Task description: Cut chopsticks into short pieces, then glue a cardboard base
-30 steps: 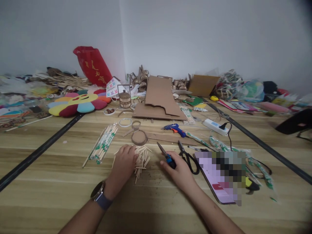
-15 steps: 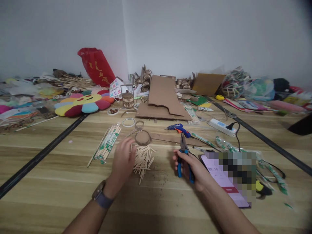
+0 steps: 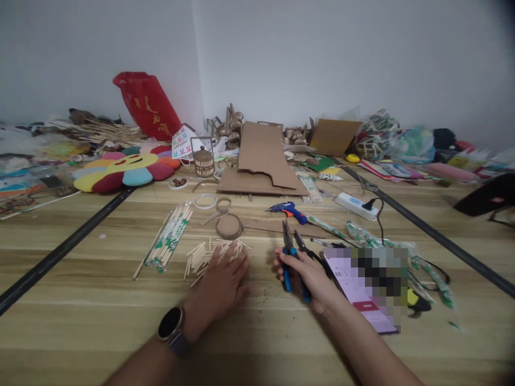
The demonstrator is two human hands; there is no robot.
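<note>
My left hand [image 3: 225, 276] lies palm down with fingers spread over a loose pile of short cut wooden sticks [image 3: 198, 257], hiding part of it. In my right hand [image 3: 303, 276] is a pair of blue-handled pliers [image 3: 288, 257], jaws pointing away from me. Behind the pile rests a round cardboard piece with a braided rim [image 3: 229, 227], beside a small ring [image 3: 223, 204]. Packets of wooden chopsticks [image 3: 171, 236] lie to the left of the pile. A blue glue gun [image 3: 287, 210] sits beyond the pliers.
A phone [image 3: 362, 300] lies right of my right hand, near a white power strip [image 3: 356, 206]. Cardboard sheets [image 3: 261, 155], a small lidded stick bucket [image 3: 204, 162] and a flower cushion [image 3: 129, 169] stand further back. Black strips [image 3: 76, 236] cross the table.
My left hand has come down onto the stick pile, and the sticks have shifted to the left and spread out. My right hand still holds the pliers. The view has turned slightly right.
</note>
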